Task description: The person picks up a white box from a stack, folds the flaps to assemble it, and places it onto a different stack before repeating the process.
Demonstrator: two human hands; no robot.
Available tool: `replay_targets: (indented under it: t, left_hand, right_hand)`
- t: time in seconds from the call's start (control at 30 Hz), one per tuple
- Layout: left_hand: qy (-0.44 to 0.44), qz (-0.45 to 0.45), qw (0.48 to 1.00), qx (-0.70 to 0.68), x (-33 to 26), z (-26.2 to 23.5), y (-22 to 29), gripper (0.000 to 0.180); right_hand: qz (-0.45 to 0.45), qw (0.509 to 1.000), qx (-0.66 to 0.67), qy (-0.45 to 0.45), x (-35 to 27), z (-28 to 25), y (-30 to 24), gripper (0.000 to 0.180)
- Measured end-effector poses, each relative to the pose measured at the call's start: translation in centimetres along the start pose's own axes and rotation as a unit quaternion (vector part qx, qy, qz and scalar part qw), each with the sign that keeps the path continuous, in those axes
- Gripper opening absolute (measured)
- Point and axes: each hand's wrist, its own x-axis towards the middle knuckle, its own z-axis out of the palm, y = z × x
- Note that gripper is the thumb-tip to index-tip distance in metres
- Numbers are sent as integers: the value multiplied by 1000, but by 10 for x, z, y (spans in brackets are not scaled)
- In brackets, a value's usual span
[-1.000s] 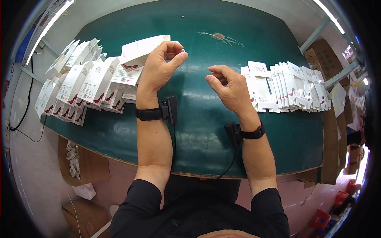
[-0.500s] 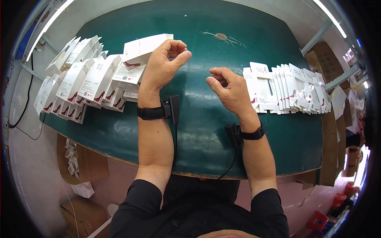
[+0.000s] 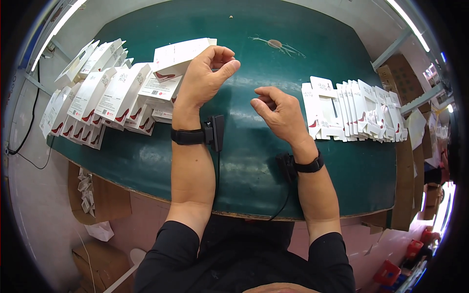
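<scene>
My left hand [image 3: 204, 77] is beside the top white box [image 3: 183, 54] of a pile of made-up cartons at the left. Its fingers are loosely curled with the thumb apart, and nothing shows in it. Whether the back of the hand touches the box, I cannot tell. Over the middle right of the table, my right hand [image 3: 281, 113] is half curled and holds nothing visible. Just right of it stands a row of flat, folded white cartons [image 3: 337, 110] with window cut-outs and red shoe pictures. Both wrists wear black straps with small dark devices.
The made-up cartons [image 3: 108, 100] lean in rows along the left of the green table [image 3: 244, 166]. A tangle of clear strands around a brownish disc [image 3: 274, 44] lies at the far side. Below left is an open cardboard box [image 3: 110, 198]; cables trail from the wrist devices.
My right hand has shifted slightly left and down, and my left hand slightly right and up. Both keep their loosely curled shape. The view itself has shifted a little; the cartons look unchanged.
</scene>
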Motion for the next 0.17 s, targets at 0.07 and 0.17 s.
replay_targets:
  t: [0.07, 0.17]
  left_hand:
    - [0, -1, 1000, -4, 0, 0, -2, 33]
    - [4, 1, 1000, -12, 0, -1, -3, 32]
  right_hand:
    - [-1, 1000, -4, -4, 0, 2, 1, 30]
    - [5, 1000, -13, -13, -1, 5, 1, 31]
